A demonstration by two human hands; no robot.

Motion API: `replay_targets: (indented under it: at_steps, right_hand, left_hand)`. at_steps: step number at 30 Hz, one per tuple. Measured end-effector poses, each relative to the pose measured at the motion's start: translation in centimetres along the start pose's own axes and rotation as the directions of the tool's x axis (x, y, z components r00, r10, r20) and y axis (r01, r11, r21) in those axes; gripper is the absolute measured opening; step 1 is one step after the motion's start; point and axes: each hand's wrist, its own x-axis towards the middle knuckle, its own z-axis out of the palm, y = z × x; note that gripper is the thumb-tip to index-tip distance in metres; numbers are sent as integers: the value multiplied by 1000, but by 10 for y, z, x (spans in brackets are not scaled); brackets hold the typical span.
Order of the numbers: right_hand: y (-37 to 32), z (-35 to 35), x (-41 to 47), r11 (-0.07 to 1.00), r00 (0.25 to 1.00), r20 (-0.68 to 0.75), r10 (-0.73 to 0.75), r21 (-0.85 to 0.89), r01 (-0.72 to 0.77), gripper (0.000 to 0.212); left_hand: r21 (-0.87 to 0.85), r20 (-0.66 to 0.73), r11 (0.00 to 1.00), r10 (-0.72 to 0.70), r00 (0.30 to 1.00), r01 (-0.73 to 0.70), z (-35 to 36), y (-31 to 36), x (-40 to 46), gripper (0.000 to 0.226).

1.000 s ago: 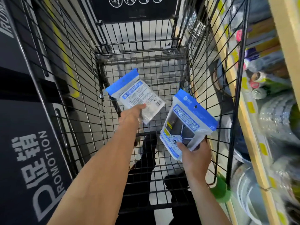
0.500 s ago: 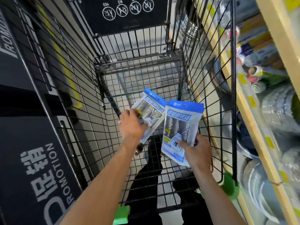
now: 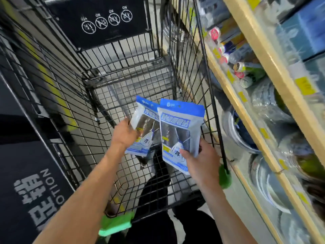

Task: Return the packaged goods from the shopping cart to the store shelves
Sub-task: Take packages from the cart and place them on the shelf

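Note:
I hold two blue-and-white packets inside the black wire shopping cart (image 3: 73, 106). My left hand (image 3: 124, 132) grips the left packet (image 3: 146, 131) by its side edge, upright with its blue header on top. My right hand (image 3: 202, 161) holds the right packet (image 3: 179, 131) by its lower right corner, and it overlaps the front of the left one. Both packets face me and show dark contents behind a clear window. The wooden store shelves (image 3: 263, 55) stand just right of the cart.
The shelves carry rolls (image 3: 246, 67), stacked plates and plastic-wrapped goods (image 3: 269, 180). A black promotion display (image 3: 35, 191) stands on the left. Green bumpers (image 3: 116, 224) mark the cart's near corners. A black sign panel (image 3: 105, 20) closes the cart's far end.
Both packets have turned face-on and come together, the right one now overlapping the left. Both hands rose slightly, and my view tilted toward the shelves.

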Motion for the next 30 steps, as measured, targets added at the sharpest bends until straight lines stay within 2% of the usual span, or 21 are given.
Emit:
replay_targets:
  at_steps: [4, 7, 9, 13, 15, 18, 21, 25, 28, 30]
  right_hand:
    - [-20, -41, -31, 975, 997, -21, -72, 207, 75, 28]
    - [-19, -72, -54, 916, 993, -74, -91, 385, 113, 30]
    - [-8, -99, -74, 839, 992, -108, -59, 534, 108, 15]
    - [20, -157, -123, 727, 987, -151, -59, 670, 146, 16]
    - [44, -184, -152, 690, 979, -202, -33, 704, 168, 19]
    - [90, -229, -200, 655, 954, -296, 41, 729, 197, 30]
    - [135, -272, -247, 585, 920, -378, 104, 771, 252, 33]
    - [174, -313, -284, 542, 884, -447, 136, 781, 312, 31]
    - [188, -339, -297, 570, 847, -511, 147, 744, 350, 25]
    - [189, -357, -296, 619, 814, -565, 135, 689, 376, 14]
  left_hand:
    - [-306, 57, 935, 203, 977, -177, -44, 19, -62, 21]
    - [-381, 33, 872, 344, 938, -306, -63, 39, -102, 12]
    - [-380, 34, 845, 419, 907, -376, -69, 59, -135, 22]
    - [-441, 110, 785, 529, 842, -436, -60, 104, -200, 47]
    - [-480, 168, 746, 594, 787, -461, -42, 129, -239, 41]
    - [-489, 238, 704, 676, 697, -516, 4, 171, -307, 14]
    - [-526, 347, 681, 719, 602, -509, 59, 209, -374, 21]
    - [-527, 396, 640, 767, 504, -559, 119, 247, -440, 33]
    - [-500, 429, 617, 786, 445, -608, 147, 273, -473, 42]
    - [-519, 397, 575, 817, 418, -632, 158, 290, -484, 40]
